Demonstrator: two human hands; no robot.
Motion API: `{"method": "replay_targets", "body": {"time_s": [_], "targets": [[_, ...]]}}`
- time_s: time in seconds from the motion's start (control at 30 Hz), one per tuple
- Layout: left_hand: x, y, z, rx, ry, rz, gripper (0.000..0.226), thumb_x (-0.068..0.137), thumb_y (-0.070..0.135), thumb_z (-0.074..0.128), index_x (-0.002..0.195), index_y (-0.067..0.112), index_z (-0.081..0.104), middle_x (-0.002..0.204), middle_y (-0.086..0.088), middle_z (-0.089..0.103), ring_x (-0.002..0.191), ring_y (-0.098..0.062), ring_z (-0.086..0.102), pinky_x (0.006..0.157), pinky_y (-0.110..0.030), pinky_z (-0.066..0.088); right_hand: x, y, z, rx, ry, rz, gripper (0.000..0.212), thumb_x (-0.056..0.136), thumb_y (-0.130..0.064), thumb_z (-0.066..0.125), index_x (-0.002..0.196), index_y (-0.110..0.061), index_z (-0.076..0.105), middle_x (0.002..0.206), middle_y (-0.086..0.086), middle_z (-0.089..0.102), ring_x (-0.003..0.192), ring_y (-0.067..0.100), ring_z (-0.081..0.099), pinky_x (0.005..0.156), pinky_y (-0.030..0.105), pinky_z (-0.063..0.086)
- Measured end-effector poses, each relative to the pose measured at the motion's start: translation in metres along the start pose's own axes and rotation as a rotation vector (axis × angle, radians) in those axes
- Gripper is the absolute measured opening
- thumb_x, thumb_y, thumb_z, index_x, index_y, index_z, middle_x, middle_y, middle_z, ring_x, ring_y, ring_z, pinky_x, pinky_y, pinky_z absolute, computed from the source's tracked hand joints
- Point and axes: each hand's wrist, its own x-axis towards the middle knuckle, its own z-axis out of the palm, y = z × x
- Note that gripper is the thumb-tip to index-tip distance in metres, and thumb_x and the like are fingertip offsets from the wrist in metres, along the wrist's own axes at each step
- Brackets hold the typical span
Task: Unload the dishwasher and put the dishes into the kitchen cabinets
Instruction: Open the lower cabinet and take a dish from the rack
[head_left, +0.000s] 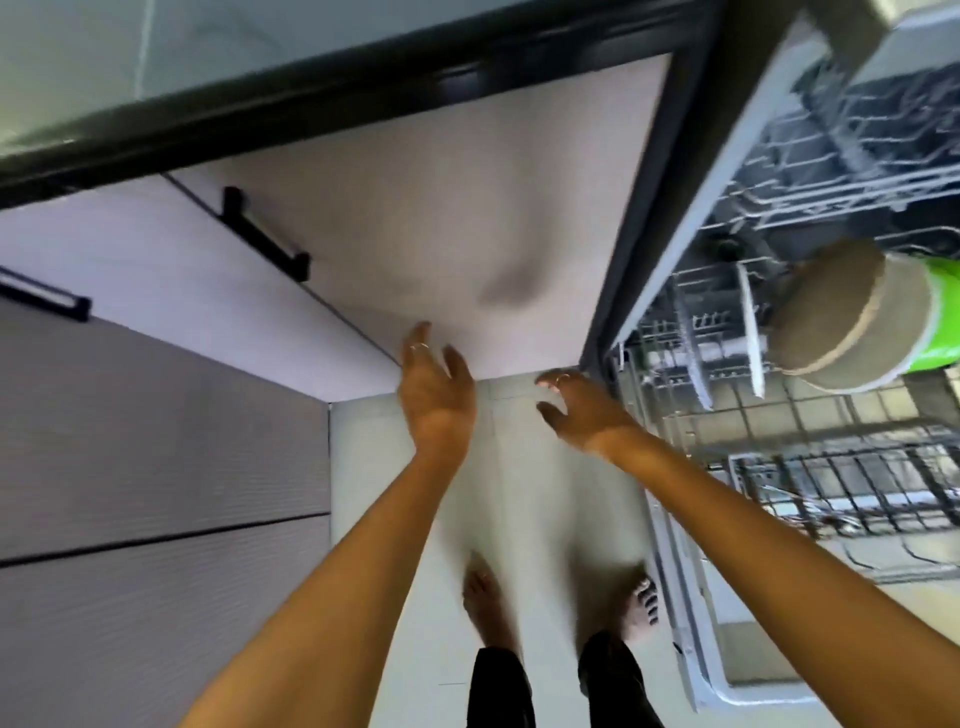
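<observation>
The dishwasher (675, 218) stands open on the right, its wire racks (831, 467) pulled out over the lowered door. A green bowl with a beige unglazed base (852, 317) lies tipped in the rack, and a white plate (748, 332) stands on edge beside it. My left hand (436, 395) hovers open in front of a pale cabinet door (441, 223), holding nothing. My right hand (582, 410) is open with fingers spread, just left of the dishwasher's frame and apart from the rack. The view is blurred.
Lower cabinets with black bar handles (265, 241) run along the left under a dark countertop edge (311, 88). My bare feet (488, 603) stand on the light tiled floor between the cabinets and the lowered dishwasher door (696, 649).
</observation>
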Motion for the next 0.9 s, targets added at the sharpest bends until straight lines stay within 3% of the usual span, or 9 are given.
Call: {"method": "replay_targets", "body": {"time_s": [0.13, 0.23, 0.3, 0.37, 0.53, 0.57, 0.67, 0.83, 0.9], "targets": [[0.035, 0.031, -0.07, -0.204, 0.425, 0.16, 0.031, 0.096, 0.027, 0.042, 0.124, 0.014, 0.046, 0.124, 0.0, 0.049, 0.114, -0.014, 0.05, 0.103, -0.039, 0.041, 0.016, -0.094, 0.002, 0.151, 0.151, -0.2, 0.05, 0.094, -0.018, 0.053, 0.141, -0.016, 0.037, 0.139, 0.008, 0.045, 0.121, 0.024, 0.052, 0.1, 0.033, 0.044], [0.058, 0.054, -0.108, -0.333, 0.49, 0.232, 0.031, 0.098, 0.027, 0.039, 0.124, 0.011, 0.045, 0.11, 0.013, 0.045, 0.105, 0.002, 0.047, 0.098, -0.016, 0.037, 0.026, -0.161, -0.004, 0.243, 0.249, -0.335, 0.06, 0.092, -0.018, 0.057, 0.145, -0.021, 0.03, 0.146, 0.001, 0.039, 0.127, 0.019, 0.047, 0.101, 0.028, 0.043], [0.066, 0.065, -0.125, -0.365, 0.436, 0.27, 0.017, 0.099, 0.028, 0.037, 0.115, 0.025, 0.045, 0.104, 0.024, 0.039, 0.103, 0.014, 0.043, 0.092, -0.004, 0.032, 0.032, -0.197, -0.002, 0.321, 0.234, -0.381, 0.064, 0.091, -0.017, 0.059, 0.146, -0.024, 0.028, 0.148, -0.002, 0.037, 0.128, 0.016, 0.045, 0.101, 0.027, 0.043], [0.072, 0.069, -0.135, -0.424, 0.329, 0.255, 0.009, 0.1, 0.031, 0.037, 0.106, 0.032, 0.042, 0.109, 0.015, 0.047, 0.11, 0.005, 0.047, 0.097, -0.011, 0.038, 0.039, -0.224, 0.002, 0.39, 0.179, -0.391, 0.067, 0.09, -0.017, 0.06, 0.147, -0.025, 0.027, 0.148, -0.002, 0.038, 0.13, 0.017, 0.044, 0.102, 0.031, 0.045], [0.084, 0.065, -0.144, -0.491, 0.035, 0.058, 0.033, 0.1, 0.034, 0.039, 0.12, 0.011, 0.05, 0.101, 0.003, 0.059, 0.086, -0.006, 0.056, 0.069, -0.013, 0.048, 0.056, -0.251, 0.009, 0.416, 0.111, -0.229, 0.052, 0.092, -0.009, 0.053, 0.14, -0.011, 0.036, 0.132, 0.009, 0.053, 0.12, 0.023, 0.053, 0.08, 0.015, 0.045], [0.086, 0.063, -0.146, -0.493, 0.007, 0.035, 0.036, 0.1, 0.035, 0.039, 0.121, 0.008, 0.051, 0.099, 0.001, 0.06, 0.084, -0.007, 0.057, 0.063, -0.01, 0.048, 0.058, -0.253, 0.01, 0.442, 0.104, -0.225, 0.052, 0.092, -0.01, 0.053, 0.141, -0.012, 0.036, 0.132, 0.009, 0.053, 0.119, 0.023, 0.054, 0.083, 0.018, 0.045], [0.094, 0.056, -0.153, -0.499, -0.04, 0.037, 0.036, 0.1, 0.038, 0.039, 0.11, 0.009, 0.058, 0.1, -0.001, 0.064, 0.093, -0.01, 0.06, 0.071, -0.015, 0.047, 0.067, -0.255, 0.016, 0.469, 0.145, -0.203, 0.052, 0.094, -0.015, 0.053, 0.142, -0.02, 0.035, 0.138, 0.005, 0.051, 0.119, 0.023, 0.054, 0.093, 0.024, 0.042], [0.073, 0.047, -0.16, -0.427, -0.066, 0.113, 0.036, 0.101, 0.037, 0.037, 0.099, 0.006, 0.058, 0.091, -0.002, 0.061, 0.084, -0.01, 0.057, 0.049, -0.006, 0.044, 0.054, -0.242, 0.021, 0.449, 0.19, -0.212, 0.049, 0.091, -0.002, 0.048, 0.136, -0.021, 0.044, 0.135, -0.004, 0.053, 0.092, 0.01, 0.061, 0.067, 0.001, 0.043], [0.054, 0.043, -0.16, -0.418, -0.055, 0.14, 0.036, 0.101, 0.033, 0.037, 0.095, 0.004, 0.058, 0.086, 0.0, 0.06, 0.079, -0.004, 0.056, 0.053, -0.003, 0.043, 0.037, -0.235, 0.026, 0.514, 0.182, -0.223, 0.05, 0.088, 0.004, 0.044, 0.132, -0.019, 0.049, 0.131, -0.003, 0.056, 0.093, 0.014, 0.064, 0.072, 0.005, 0.049]]}}
